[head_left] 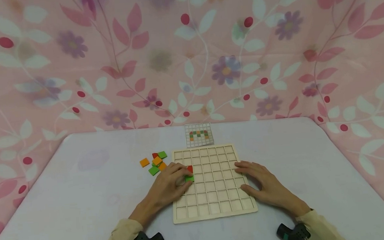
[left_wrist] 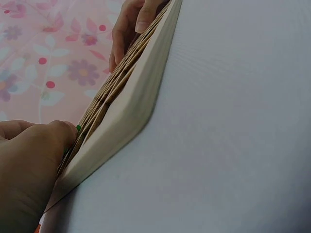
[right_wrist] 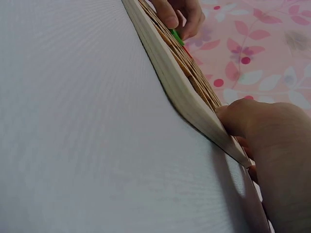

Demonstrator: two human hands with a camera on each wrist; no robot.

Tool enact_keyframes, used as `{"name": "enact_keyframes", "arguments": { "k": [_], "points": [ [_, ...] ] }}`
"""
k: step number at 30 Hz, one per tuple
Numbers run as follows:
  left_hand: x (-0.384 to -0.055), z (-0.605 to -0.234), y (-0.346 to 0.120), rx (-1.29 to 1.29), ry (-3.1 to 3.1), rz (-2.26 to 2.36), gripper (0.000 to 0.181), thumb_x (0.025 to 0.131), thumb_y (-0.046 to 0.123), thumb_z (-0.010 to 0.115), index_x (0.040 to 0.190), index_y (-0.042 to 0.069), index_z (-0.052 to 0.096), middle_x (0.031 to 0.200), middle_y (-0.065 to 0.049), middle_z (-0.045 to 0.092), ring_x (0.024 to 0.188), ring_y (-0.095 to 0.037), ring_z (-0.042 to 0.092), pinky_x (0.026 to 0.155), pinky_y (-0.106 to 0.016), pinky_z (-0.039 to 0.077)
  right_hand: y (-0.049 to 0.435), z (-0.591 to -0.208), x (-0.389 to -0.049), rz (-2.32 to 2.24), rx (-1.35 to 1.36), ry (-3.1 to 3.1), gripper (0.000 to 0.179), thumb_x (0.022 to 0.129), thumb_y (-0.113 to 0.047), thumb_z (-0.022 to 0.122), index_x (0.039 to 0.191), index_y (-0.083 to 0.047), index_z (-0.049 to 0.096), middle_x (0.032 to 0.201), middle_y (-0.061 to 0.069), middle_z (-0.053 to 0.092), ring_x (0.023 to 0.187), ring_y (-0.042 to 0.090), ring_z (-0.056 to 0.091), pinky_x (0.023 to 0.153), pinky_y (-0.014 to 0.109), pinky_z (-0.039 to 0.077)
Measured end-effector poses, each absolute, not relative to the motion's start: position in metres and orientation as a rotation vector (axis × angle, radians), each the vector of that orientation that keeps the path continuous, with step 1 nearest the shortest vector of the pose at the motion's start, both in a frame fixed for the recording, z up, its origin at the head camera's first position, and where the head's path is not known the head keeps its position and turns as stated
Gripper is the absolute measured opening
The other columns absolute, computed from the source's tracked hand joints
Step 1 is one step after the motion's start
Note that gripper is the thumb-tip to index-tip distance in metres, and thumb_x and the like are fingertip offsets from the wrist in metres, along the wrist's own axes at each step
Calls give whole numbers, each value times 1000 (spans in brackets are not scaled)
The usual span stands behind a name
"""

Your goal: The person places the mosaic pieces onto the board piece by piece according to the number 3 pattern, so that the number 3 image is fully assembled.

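A pale wooden grid board lies on the white table. Over its left columns, my left hand pinches a green square tile between thumb and fingers. The right wrist view shows this green tile tilted at the grid's surface; whether it is fully in a cell I cannot tell. Just beyond it a red tile sits in the grid, partly covered by the fingers. My right hand rests on the board's right edge, fingers extended and thumb apart, holding no tile.
Left of the board lie loose tiles: orange ones, green ones and a red one, some overlapping. Behind the board is a small grid card printed with a coloured pattern. A pink floral cloth hangs behind the table.
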State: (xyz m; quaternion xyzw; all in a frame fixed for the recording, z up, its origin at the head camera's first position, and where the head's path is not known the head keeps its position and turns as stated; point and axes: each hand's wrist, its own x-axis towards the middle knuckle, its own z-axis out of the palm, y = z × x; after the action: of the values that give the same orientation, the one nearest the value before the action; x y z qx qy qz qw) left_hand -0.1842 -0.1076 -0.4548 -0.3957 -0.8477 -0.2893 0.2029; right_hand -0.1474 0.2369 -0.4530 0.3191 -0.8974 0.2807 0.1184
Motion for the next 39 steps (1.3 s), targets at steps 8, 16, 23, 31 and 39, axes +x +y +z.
{"name": "enact_keyframes", "arguments": {
  "k": [8, 16, 23, 31, 39],
  "points": [
    [-185, -453, -108, -1117, -2408, -803, 14, 83, 23, 71, 96, 18, 69, 102, 6, 62, 93, -10, 54, 77, -25, 50, 239, -452, -156, 823, 1006, -2622, 49, 82, -23, 72, 128, -14, 57, 138, 7, 50, 131, 26, 41, 101, 44, 27],
    [-191, -446, -108, -1148, -2403, -781, 15, 83, 21, 72, 96, 15, 71, 101, 5, 63, 94, -10, 54, 80, -25, 49, 242, -446, -170, 917, 1048, -2671, 47, 80, -23, 73, 125, -18, 59, 139, 5, 47, 131, 24, 39, 100, 47, 26],
    [-190, -446, -108, -1163, -2382, -796, 12, 83, 19, 71, 93, 14, 72, 98, 3, 64, 92, -11, 53, 78, -25, 49, 243, -447, -172, 938, 1034, -2695, 46, 81, -22, 74, 124, -19, 59, 139, 5, 47, 132, 23, 38, 100, 46, 27],
    [-195, -446, -104, -1133, -2419, -874, 15, 87, 23, 66, 98, 14, 71, 104, 2, 63, 99, -12, 54, 85, -27, 48, 250, -443, -172, 985, 992, -2716, 47, 79, -20, 75, 124, -19, 60, 141, 4, 46, 136, 23, 34, 101, 49, 25],
    [-199, -444, -116, -971, -2418, -1032, 18, 94, 23, 56, 104, 14, 68, 109, 2, 60, 107, -13, 52, 96, -31, 44, 245, -449, -175, 1009, 1019, -2716, 47, 80, -21, 74, 125, -20, 59, 141, 3, 45, 136, 23, 34, 101, 51, 26]
  ]
}}
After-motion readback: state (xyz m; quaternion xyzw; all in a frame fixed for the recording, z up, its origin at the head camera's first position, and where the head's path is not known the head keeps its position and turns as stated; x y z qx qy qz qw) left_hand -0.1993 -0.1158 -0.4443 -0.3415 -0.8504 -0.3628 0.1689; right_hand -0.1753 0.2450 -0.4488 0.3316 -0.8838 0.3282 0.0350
